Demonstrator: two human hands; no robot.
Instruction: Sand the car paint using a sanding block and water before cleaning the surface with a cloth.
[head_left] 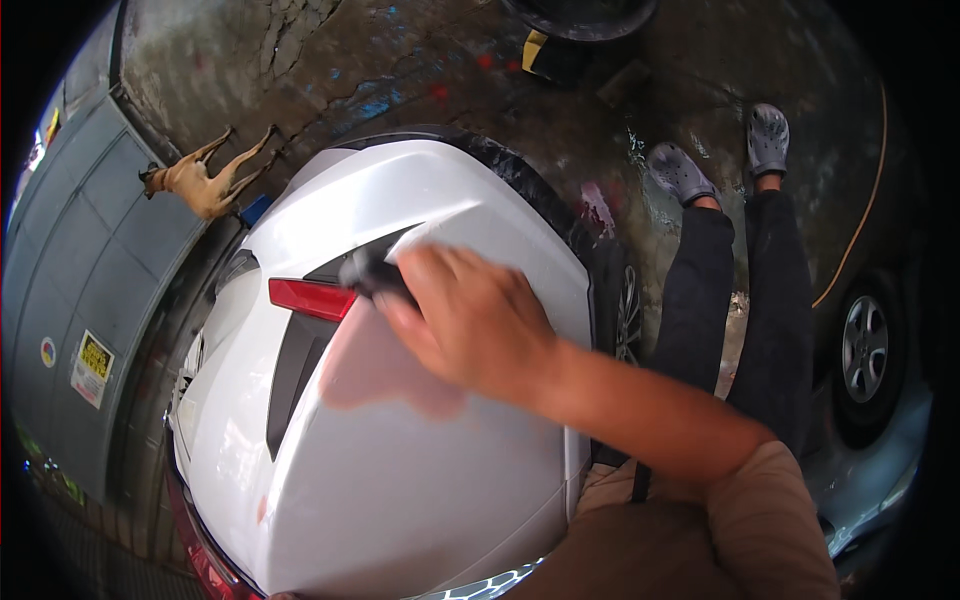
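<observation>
The right hand (pixel 470 315) presses a dark cloth (pixel 375 275), fingers closed on it, against the white car panel (pixel 400 480) beside the red tail light (pixel 310 297). Trapped grit could scratch the paint.

We see our right hand (pixel 470 315) pressing a dark cloth (pixel 375 275) against the white car (pixel 400 440), just beside its red tail light (pixel 310 297). A tan dog (pixel 200 180) stands on the wet floor (pixel 420 70) nearby.
</observation>
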